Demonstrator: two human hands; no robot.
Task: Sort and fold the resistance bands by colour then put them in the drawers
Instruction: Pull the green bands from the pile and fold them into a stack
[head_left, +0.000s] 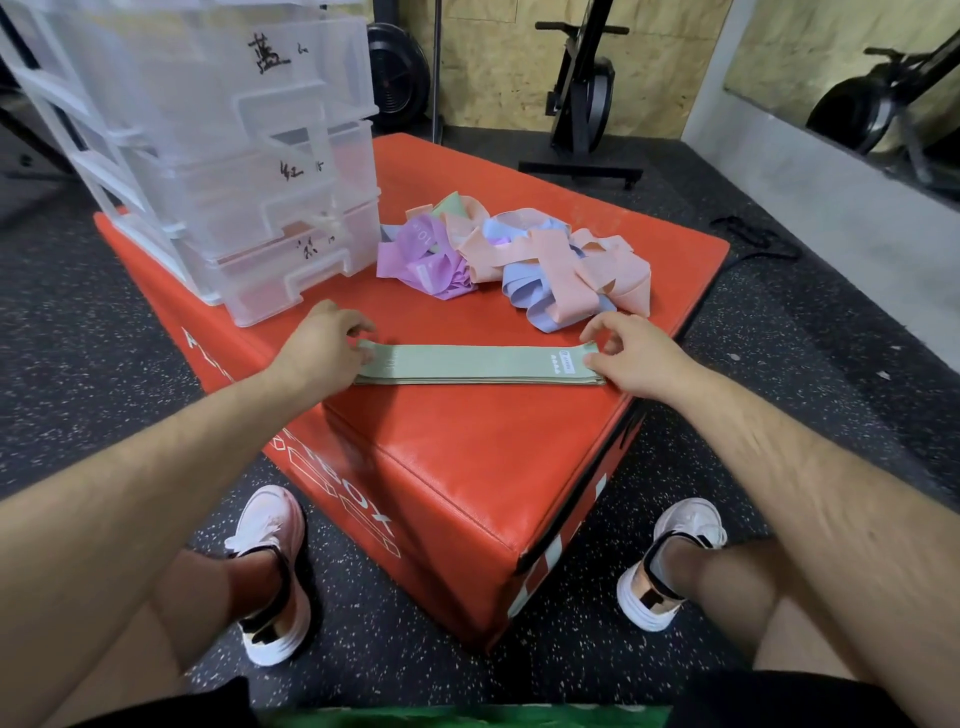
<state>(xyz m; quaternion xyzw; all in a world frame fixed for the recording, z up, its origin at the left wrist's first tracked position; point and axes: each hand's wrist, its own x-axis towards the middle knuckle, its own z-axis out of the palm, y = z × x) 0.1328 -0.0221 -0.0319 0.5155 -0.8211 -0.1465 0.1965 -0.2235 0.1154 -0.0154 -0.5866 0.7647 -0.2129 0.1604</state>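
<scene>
A flat stack of green resistance bands (467, 365) lies lengthwise across the near part of the red plyo box (467, 467), its edges roughly lined up. The left hand (319, 351) grips the stack's left end with curled fingers; the right hand (636, 358) pinches the right end between thumb and bent fingers, just beside a small white label. Behind it, well apart, sits a loose pile of unsorted bands (519, 254) (purple, peach and pale blue, tangled together). A clear plastic drawer unit (234, 156) with handwritten labels stands at the box's far left corner, its drawers closed.
</scene>
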